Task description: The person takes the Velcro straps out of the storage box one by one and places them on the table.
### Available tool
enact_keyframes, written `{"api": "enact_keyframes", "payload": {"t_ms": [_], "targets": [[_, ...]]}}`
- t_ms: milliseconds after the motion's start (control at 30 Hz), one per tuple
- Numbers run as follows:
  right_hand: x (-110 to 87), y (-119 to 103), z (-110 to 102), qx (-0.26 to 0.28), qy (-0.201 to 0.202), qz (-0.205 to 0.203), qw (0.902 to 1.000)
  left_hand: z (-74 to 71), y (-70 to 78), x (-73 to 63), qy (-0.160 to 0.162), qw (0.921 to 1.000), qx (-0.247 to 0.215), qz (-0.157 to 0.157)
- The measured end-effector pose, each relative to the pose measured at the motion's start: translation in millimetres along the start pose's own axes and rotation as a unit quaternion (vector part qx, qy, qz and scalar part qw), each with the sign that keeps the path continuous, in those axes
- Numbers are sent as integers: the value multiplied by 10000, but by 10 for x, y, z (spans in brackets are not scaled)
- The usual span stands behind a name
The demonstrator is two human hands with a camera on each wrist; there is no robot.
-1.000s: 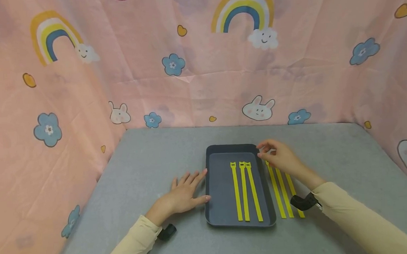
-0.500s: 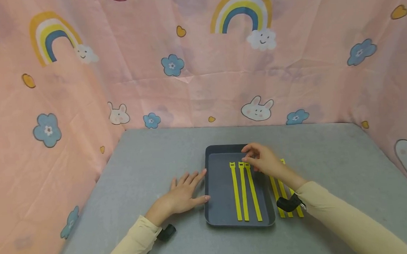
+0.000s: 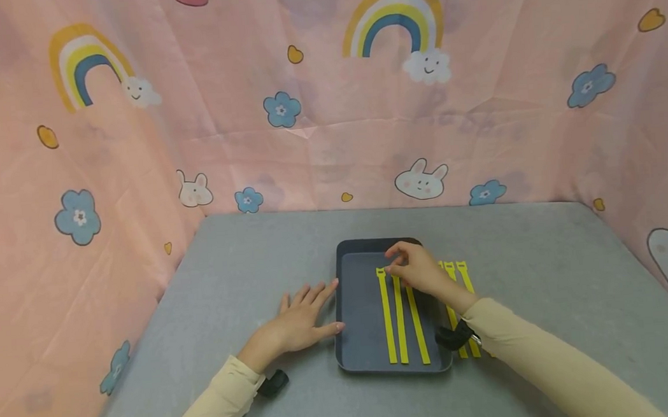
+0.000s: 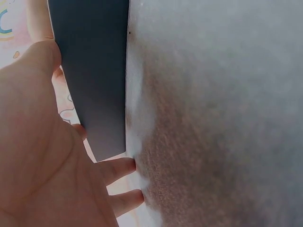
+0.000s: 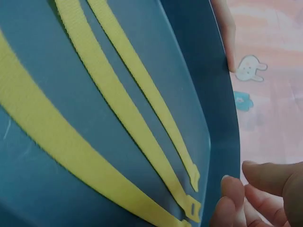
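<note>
A dark grey tray (image 3: 358,322) lies on the table, holding three yellow hook-and-loop cable ties (image 3: 387,320) side by side, their slotted heads at the far end. My right hand (image 3: 417,270) is above the tray's far part, close to those heads and covering some of them in the head view. Its thumb and index finger are apart with nothing between them in the right wrist view. On the tray's left side, my left hand (image 3: 297,322) is spread, thumb and index fingertips touching the rim. The left wrist view has the tray's outer wall (image 4: 90,71) beside the fingers.
More yellow cable ties (image 3: 466,277) lie on the grey table (image 3: 256,258) just right of the tray, partly hidden under my right forearm. A pink patterned cloth (image 3: 329,132) hangs behind the table and along both sides.
My right hand has moved left, from beyond the tray's right rim to over the heads of the ties inside. The left hand and the tray stay where they were.
</note>
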State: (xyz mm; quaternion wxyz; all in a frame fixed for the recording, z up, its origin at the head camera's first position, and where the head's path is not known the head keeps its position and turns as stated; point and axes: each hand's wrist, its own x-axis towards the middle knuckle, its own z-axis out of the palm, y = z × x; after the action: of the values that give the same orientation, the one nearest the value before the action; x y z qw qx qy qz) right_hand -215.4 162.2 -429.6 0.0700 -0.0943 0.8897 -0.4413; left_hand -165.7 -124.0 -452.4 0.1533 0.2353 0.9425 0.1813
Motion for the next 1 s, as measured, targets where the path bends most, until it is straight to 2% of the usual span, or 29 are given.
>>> {"api": "enact_keyframes", "payload": {"t_ms": [467, 700, 1000], "targets": [[56, -48, 128, -192, 111, 516, 9984, -48, 36, -12, -56, 10000, 5, -73], [37, -4, 201, -146, 44, 491, 9987, -24, 25, 0, -43, 10000, -28, -19], [68, 29, 262, -205, 154, 492, 9985, -25, 14, 8, -2, 10000, 65, -41]]}}
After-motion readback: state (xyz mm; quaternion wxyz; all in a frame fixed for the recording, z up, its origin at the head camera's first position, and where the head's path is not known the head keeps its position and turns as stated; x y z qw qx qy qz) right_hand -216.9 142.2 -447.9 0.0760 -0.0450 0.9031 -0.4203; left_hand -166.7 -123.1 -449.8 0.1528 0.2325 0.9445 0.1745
